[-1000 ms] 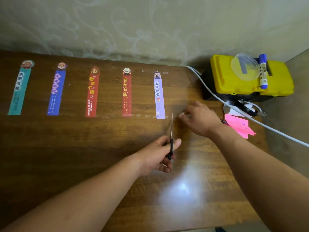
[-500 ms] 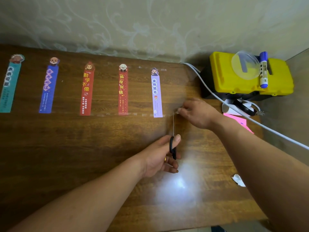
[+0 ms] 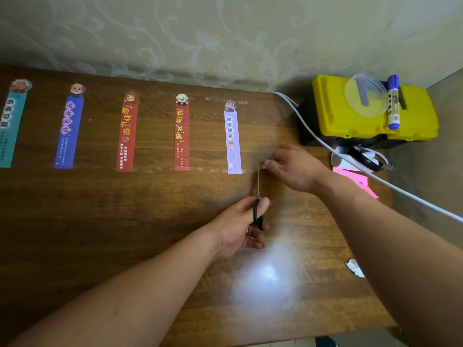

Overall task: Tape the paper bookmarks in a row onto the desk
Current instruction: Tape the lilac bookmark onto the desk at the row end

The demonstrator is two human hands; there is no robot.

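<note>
Five paper bookmarks lie flat in a row on the wooden desk (image 3: 125, 234), each with a cartoon head at the far end. From the left: a teal bookmark (image 3: 11, 126) partly cut off by the frame edge, a blue bookmark (image 3: 69, 131), an orange-red bookmark (image 3: 127, 136), a darker red bookmark (image 3: 182, 136) and a lavender bookmark (image 3: 233, 144). A strip of clear tape (image 3: 213, 170) runs along the near ends from the orange-red one to past the lavender one, and a few short bits of tape show near the tops of the last two.

The left hand (image 3: 240, 226) grips a pair of black-handled scissors (image 3: 258, 196) with its fingers curled round the handle and the thumb on top. The blades point away from the person, and the tip is up at the tape line just right of the lavender bookmark. I can't tell how far the blades are parted.

The right hand (image 3: 295, 169) is touching that spot too. Its fingertips (image 3: 269, 163) pinch the loose end of the tape right beside the blade tip, just beside the lavender bookmark but not on it.

Further right, a yellow toolbox (image 3: 370, 126) sits at the wall with its lid closed, so there's no seeing inside. A clear round lid (image 3: 365, 96) and a blue-capped marker (image 3: 393, 103) rest on top. In front of it are a white cable (image 3: 350, 161) and some pink paper (image 3: 355, 179) — and a crumpled white scrap (image 3: 354, 267) lies nearer the desk's front edge.
</note>
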